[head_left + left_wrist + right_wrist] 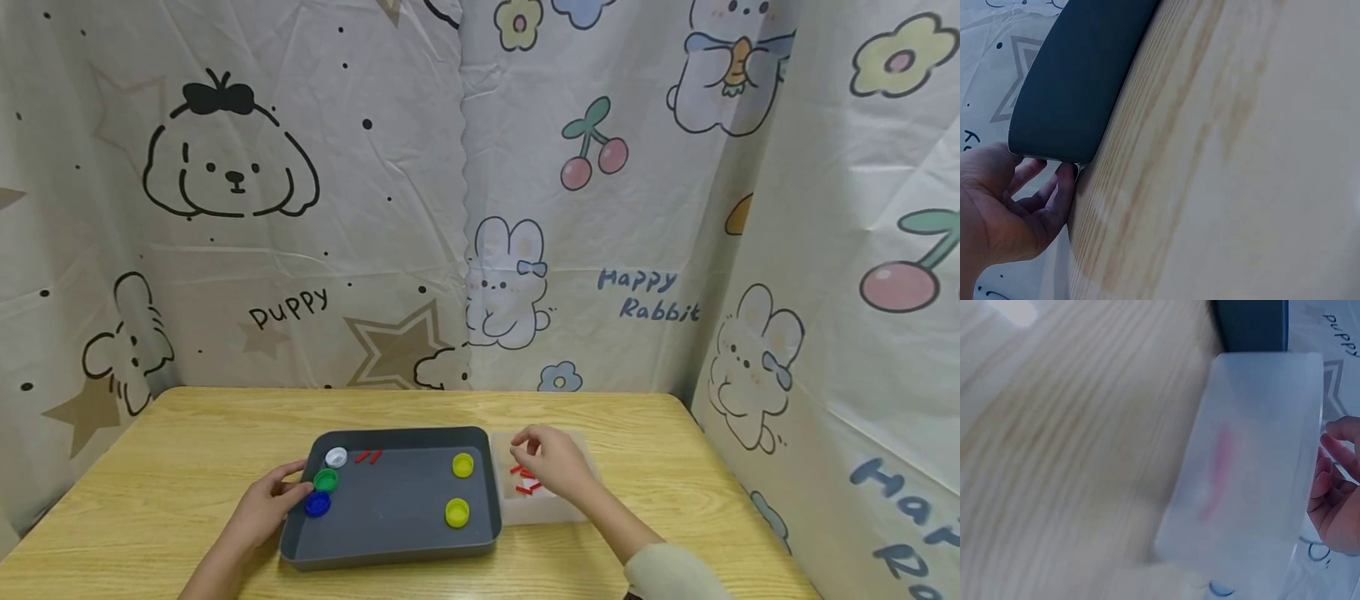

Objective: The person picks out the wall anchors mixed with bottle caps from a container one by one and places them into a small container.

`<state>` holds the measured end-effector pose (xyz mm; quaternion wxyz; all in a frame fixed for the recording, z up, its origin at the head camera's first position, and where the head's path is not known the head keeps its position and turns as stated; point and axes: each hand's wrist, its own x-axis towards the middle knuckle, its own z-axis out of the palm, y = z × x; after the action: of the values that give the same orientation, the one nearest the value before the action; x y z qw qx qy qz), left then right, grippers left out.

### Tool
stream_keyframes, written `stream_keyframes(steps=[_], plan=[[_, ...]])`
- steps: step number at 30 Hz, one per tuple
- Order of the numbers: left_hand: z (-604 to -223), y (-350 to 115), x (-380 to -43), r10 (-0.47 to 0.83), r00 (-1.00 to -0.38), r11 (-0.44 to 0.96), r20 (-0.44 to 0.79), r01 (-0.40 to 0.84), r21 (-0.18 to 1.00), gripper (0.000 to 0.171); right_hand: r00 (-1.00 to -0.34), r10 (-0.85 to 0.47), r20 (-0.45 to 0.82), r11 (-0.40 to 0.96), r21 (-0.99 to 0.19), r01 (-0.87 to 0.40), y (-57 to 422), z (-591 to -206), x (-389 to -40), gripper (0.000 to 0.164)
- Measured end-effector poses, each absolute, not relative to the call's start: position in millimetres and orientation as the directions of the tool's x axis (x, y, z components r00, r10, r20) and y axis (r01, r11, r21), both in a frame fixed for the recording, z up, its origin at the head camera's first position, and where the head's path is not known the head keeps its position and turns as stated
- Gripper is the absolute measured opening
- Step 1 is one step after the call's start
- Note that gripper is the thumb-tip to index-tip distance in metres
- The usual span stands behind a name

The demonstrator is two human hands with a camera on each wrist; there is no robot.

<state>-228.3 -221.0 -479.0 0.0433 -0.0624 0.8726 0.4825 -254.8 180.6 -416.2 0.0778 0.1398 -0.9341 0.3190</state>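
Observation:
My left hand (261, 507) grips the left side of a dark grey tray (390, 554), thumb over the rim; the left wrist view shows fingers against the tray's outer wall (1075, 81). Beside that thumb, a green bottle cap (326, 480) lies between a white cap (336, 457) and a blue cap (317, 503). My right hand (553, 462), fingers bent, hovers over a translucent box (543, 512) holding several short red sticks (523, 491). In the right wrist view, its fingertips (1335, 430) show above the box's rim; I cannot tell whether they pinch something small.
Two short red sticks (369, 457) lie near the tray's far wall. Toward its right end sit two yellow caps (462, 465), one behind the other. The box stands against the tray's right side on a wooden table (660, 467). Printed cloth (390, 208) hangs around the table.

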Motion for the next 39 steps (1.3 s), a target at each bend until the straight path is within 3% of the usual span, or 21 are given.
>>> stream_keyframes(steps=[19,39], plan=[[-481.9,-221.3,-226.8,-0.068,-0.987,0.51,-0.144,-0.159,0.845,0.059,-0.913,-0.346,0.215,0.739,-0.537,-0.407,114.1,-408.5,-265.8,0.012],[-478.0,-221.0,-227.6,-0.076,-0.987,0.497,-0.145,-0.164,0.852,0.055,-0.91,-0.381,0.166,0.75,-0.519,-0.409,48.7,-426.6,-280.2,0.012]])
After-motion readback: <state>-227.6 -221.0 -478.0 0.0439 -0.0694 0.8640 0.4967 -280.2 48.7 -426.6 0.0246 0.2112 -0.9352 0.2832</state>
